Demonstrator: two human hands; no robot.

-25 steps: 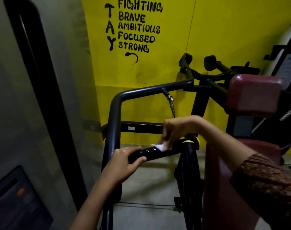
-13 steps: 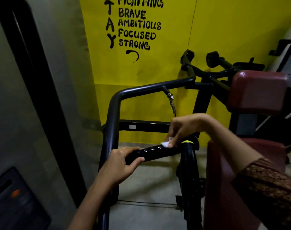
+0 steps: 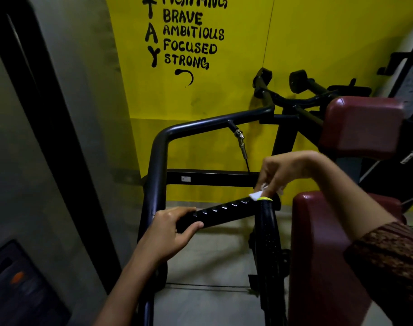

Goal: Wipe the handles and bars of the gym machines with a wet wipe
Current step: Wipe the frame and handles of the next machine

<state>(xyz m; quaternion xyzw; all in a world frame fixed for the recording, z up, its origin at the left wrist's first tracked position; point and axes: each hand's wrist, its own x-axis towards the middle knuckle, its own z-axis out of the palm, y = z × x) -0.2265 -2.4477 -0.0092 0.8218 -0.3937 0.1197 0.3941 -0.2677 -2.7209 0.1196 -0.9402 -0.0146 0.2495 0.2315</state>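
Fingers (image 3: 179, 211) of the left hand (image 3: 170, 234) curl over the left end of the black ribbed handle (image 3: 224, 214), thumb underneath, gripping it. At the handle's other end, the white wet wipe (image 3: 257, 195) is pinched in the right hand (image 3: 283, 171) and pressed down beside the yellow ring (image 3: 265, 198). Red pad (image 3: 323, 243) sits just right.

Head-worn camera looks forward-down, close above the handle (image 3: 224, 214).

The right hand (image 3: 278, 170) hides most of the wet wipe (image 3: 256, 196); at 12 o'clock the wall lettering (image 3: 193, 32) is cut off by the top edge.
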